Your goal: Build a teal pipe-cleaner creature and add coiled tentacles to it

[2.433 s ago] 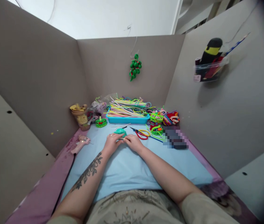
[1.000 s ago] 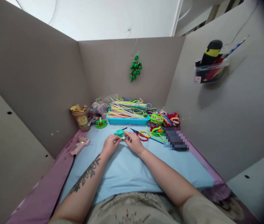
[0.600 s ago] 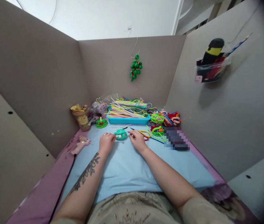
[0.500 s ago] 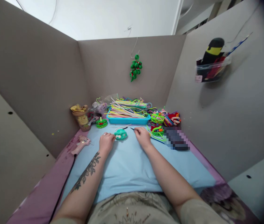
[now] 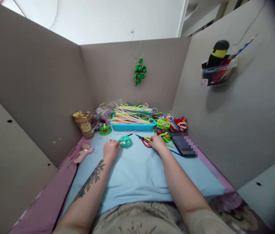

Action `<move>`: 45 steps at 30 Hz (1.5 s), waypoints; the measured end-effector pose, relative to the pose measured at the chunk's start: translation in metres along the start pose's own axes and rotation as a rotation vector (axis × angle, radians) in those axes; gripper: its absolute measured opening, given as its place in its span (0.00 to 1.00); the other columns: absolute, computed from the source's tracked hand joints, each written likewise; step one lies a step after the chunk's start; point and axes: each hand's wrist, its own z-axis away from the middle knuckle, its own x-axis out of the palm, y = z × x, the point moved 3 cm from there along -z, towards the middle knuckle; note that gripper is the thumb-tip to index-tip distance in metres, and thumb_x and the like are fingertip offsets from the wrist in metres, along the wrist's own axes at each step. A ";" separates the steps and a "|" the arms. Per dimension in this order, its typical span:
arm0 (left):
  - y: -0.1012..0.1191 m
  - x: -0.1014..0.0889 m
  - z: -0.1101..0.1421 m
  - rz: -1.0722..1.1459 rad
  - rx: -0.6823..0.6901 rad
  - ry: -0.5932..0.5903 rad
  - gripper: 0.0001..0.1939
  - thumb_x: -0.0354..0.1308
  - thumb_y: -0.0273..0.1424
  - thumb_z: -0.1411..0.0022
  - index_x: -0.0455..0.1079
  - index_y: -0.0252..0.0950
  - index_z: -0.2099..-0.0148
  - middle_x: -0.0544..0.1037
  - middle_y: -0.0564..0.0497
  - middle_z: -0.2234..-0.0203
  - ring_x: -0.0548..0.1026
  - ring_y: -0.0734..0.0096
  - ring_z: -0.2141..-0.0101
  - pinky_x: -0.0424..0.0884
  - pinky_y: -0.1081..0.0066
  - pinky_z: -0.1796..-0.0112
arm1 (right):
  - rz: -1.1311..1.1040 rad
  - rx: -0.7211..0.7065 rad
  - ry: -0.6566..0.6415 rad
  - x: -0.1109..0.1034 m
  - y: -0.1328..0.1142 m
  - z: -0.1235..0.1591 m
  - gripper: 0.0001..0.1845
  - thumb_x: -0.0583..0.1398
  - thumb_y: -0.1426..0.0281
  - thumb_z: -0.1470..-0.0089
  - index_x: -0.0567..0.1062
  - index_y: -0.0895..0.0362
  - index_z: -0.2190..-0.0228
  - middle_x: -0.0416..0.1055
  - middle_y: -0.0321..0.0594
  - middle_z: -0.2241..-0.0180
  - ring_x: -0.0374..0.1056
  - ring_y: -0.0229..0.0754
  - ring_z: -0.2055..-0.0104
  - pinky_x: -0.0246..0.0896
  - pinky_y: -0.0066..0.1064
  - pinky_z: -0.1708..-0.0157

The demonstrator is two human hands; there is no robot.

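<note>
A small teal pipe-cleaner figure (image 5: 125, 140) lies on the light blue mat (image 5: 137, 175). My left hand (image 5: 110, 149) rests beside it, fingers curled, pinching its left edge. My right hand (image 5: 157, 142) has reached to the right and closes over the handles of the red-and-yellow scissors (image 5: 144, 140), whose dark blades point left toward the figure. Green pipe-cleaner pieces (image 5: 164, 136) lie just past that hand.
A blue tray (image 5: 132, 126) heaped with coloured pipe cleaners stands at the back. A green ornament (image 5: 105, 130), a tan cup (image 5: 83, 123), a pink glue gun (image 5: 83, 151) sit left. Finished figures (image 5: 173, 124) and a blurred flat device (image 5: 184, 145) lie right. Grey partition walls enclose the desk.
My right hand let go of the teal figure and moved right onto the scissors. My left hand set the figure down on the mat and stayed by it.
</note>
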 end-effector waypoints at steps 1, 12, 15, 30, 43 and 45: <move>0.001 -0.002 0.001 0.022 -0.005 0.021 0.10 0.51 0.31 0.40 0.73 0.38 0.70 0.75 0.47 0.75 0.68 0.63 0.68 0.59 0.67 0.65 | -0.010 -0.002 -0.017 0.000 -0.002 0.000 0.14 0.65 0.66 0.58 0.77 0.57 0.66 0.73 0.49 0.62 0.68 0.48 0.60 0.57 0.30 0.65; -0.002 -0.001 0.001 0.637 -0.333 0.169 0.10 0.53 0.36 0.43 0.71 0.35 0.69 0.75 0.51 0.75 0.70 0.71 0.73 0.65 0.73 0.70 | -0.786 0.103 0.098 -0.021 0.001 0.009 0.09 0.59 0.65 0.57 0.70 0.59 0.75 0.70 0.38 0.79 0.66 0.40 0.74 0.56 0.27 0.75; -0.007 0.002 0.001 0.774 -0.462 0.182 0.12 0.54 0.37 0.45 0.71 0.33 0.68 0.74 0.52 0.78 0.69 0.72 0.76 0.64 0.74 0.73 | -1.142 0.054 0.066 -0.021 -0.007 0.012 0.14 0.62 0.67 0.66 0.68 0.57 0.72 0.69 0.35 0.79 0.66 0.39 0.75 0.59 0.28 0.73; 0.010 -0.012 0.002 1.157 -0.559 0.265 0.13 0.59 0.39 0.49 0.69 0.32 0.70 0.67 0.57 0.85 0.64 0.78 0.82 0.60 0.78 0.79 | -0.441 -0.351 -0.074 0.009 -0.091 0.053 0.18 0.63 0.60 0.60 0.66 0.57 0.70 0.63 0.39 0.67 0.60 0.39 0.68 0.55 0.29 0.68; 0.028 0.000 0.002 0.989 -0.289 0.008 0.09 0.57 0.34 0.49 0.70 0.33 0.75 0.69 0.55 0.83 0.64 0.77 0.80 0.60 0.76 0.76 | -0.290 -0.354 -0.083 0.003 -0.089 0.050 0.16 0.63 0.56 0.57 0.71 0.57 0.77 0.65 0.36 0.75 0.59 0.36 0.73 0.48 0.25 0.74; 0.028 0.000 0.002 0.962 -0.272 -0.003 0.09 0.57 0.35 0.49 0.70 0.33 0.75 0.69 0.55 0.83 0.64 0.77 0.80 0.60 0.76 0.76 | -0.287 -0.342 -0.090 0.003 -0.087 0.050 0.17 0.63 0.55 0.58 0.72 0.58 0.77 0.66 0.36 0.75 0.59 0.36 0.73 0.48 0.25 0.74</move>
